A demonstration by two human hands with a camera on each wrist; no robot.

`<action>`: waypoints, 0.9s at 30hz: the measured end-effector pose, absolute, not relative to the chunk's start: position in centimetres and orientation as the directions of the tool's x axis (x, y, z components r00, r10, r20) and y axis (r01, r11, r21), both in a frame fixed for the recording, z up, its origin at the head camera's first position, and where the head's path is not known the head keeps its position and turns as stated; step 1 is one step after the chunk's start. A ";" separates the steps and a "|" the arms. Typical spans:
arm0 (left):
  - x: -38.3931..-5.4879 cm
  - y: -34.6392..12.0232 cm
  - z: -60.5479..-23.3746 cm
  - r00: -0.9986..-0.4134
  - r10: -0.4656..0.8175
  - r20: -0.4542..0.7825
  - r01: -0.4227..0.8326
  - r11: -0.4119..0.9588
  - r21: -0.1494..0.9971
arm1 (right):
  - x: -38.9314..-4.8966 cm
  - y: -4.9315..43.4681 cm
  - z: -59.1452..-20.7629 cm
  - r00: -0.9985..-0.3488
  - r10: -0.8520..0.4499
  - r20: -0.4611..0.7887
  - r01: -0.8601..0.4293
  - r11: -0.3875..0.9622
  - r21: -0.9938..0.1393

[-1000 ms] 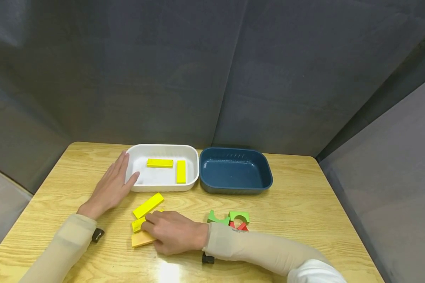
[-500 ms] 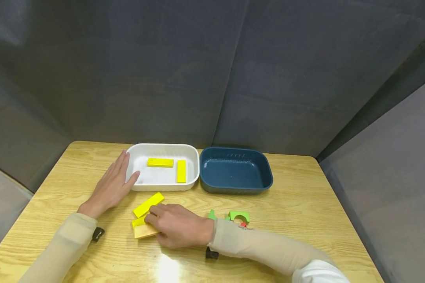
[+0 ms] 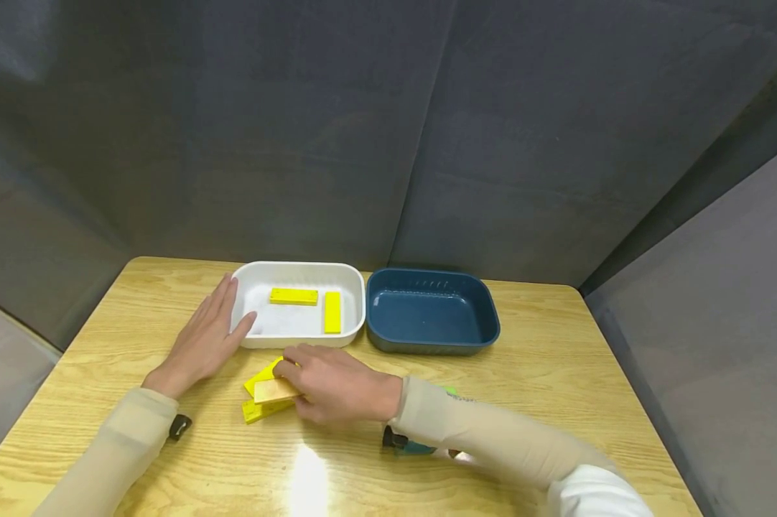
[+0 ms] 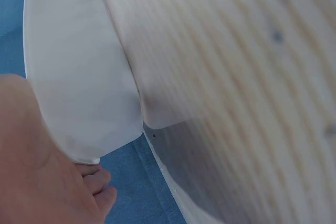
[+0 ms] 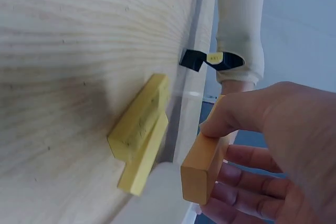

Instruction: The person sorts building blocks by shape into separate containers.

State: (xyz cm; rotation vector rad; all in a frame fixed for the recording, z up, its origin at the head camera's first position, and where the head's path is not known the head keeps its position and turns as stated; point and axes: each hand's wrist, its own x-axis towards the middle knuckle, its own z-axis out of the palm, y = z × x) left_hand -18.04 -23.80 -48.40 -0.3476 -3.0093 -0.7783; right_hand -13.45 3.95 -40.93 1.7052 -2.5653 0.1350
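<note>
My right hand [image 3: 337, 384] pinches a plain light-wood rectangular block [image 3: 275, 390] between thumb and fingers. In the right wrist view this block [image 5: 195, 182] looks orange and is off the table. Just beneath and beside it, two yellow rectangular blocks lie on the wood: one nearer [image 3: 261, 411], one farther [image 3: 261, 375], partly covered. My left hand [image 3: 201, 334] rests against the left end of the white tray [image 3: 298, 342], fingers straight along the outside and thumb over the rim. Inside that tray lie two more yellow blocks, one crosswise [image 3: 294, 296] and one lengthwise [image 3: 332, 313].
A dark blue tray [image 3: 430, 346] stands directly right of the white one. Under the right forearm a sliver of a green block [image 3: 451, 391] peeks out; the sleeve hides what lies around it. A dark curtain [image 3: 388, 129] rises behind the table.
My right hand has lifted the light-wood block and moved it forward, over the yellow blocks. Its forearm now covers most of the green and red blocks. The left hand has stayed put.
</note>
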 end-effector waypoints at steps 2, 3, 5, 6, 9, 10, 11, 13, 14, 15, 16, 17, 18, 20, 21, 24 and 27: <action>-18.0 -23.8 -48.3 -0.975 0.210 0.065 0.216 0.853 0.476 | -13.8 4.0 -40.6 -0.390 -0.916 0.097 -0.921 0.387 -0.044; -18.0 -23.7 -48.3 -0.976 0.209 0.063 0.214 0.853 0.476 | -14.0 4.1 -40.4 -0.394 -0.914 0.094 -0.919 0.390 -0.052; -18.0 -23.7 -48.2 -0.976 0.209 0.061 0.212 0.853 0.477 | -14.3 4.2 -40.2 -0.403 -0.911 0.087 -0.915 0.398 -0.069; -18.0 -23.7 -48.2 -0.976 0.208 0.059 0.211 0.853 0.477 | -14.5 4.2 -40.0 -0.409 -0.909 0.083 -0.912 0.404 -0.074; -18.1 -23.7 -48.3 -0.977 0.206 0.057 0.208 0.855 0.475 | -14.9 4.4 -39.7 -0.425 -0.902 0.075 -0.904 0.419 -0.082; -18.1 -23.8 -48.4 -0.978 0.203 0.057 0.205 0.857 0.473 | -15.1 4.5 -39.6 -0.428 -0.901 0.074 -0.903 0.422 -0.084; -18.1 -23.8 -48.4 -0.978 0.200 0.056 0.203 0.858 0.472 | -15.2 4.5 -39.5 -0.432 -0.899 0.074 -0.900 0.425 -0.092; -18.1 -23.8 -48.4 -0.979 0.198 0.055 0.200 0.859 0.471 | -15.5 4.7 -39.2 -0.438 -0.896 0.076 -0.897 0.430 -0.105; -18.0 -23.8 -48.4 -0.979 0.197 0.056 0.200 0.860 0.470 | -15.7 4.7 -39.0 -0.441 -0.894 0.077 -0.895 0.432 -0.115; -18.1 -23.8 -48.4 -0.978 0.198 0.057 0.202 0.859 0.470 | -15.8 4.8 -38.8 -0.444 -0.893 0.077 -0.893 0.433 -0.124; -18.0 -23.8 -48.4 -0.978 0.198 0.059 0.202 0.859 0.470 | -16.0 4.8 -38.7 -0.449 -0.890 0.075 -0.889 0.437 -0.134; -18.0 -23.8 -48.4 -0.978 0.200 0.059 0.204 0.858 0.472 | -16.2 4.9 -38.6 -0.456 -0.887 0.073 -0.885 0.443 -0.144; -18.0 -23.8 -48.4 -0.978 0.202 0.059 0.206 0.857 0.473 | -16.3 4.9 -38.4 -0.462 -0.884 0.069 -0.881 0.448 -0.151; -18.0 -23.8 -48.4 -0.977 0.203 0.059 0.207 0.857 0.473 | -16.7 5.0 -38.2 -0.474 -0.878 0.062 -0.873 0.460 -0.160; -18.0 -23.8 -48.4 -0.977 0.203 0.058 0.206 0.856 0.473 | -16.9 5.0 -38.1 -0.480 -0.875 0.059 -0.870 0.466 -0.161; -18.0 -23.7 -48.3 -0.978 0.202 0.052 0.203 0.859 0.471 | -17.5 5.1 -37.9 -0.495 -0.867 0.061 -0.864 0.483 -0.146; -18.0 -23.6 -48.3 -0.978 0.204 0.050 0.203 0.860 0.469 | -18.2 5.2 -37.8 -0.509 -0.858 0.068 -0.857 0.498 -0.130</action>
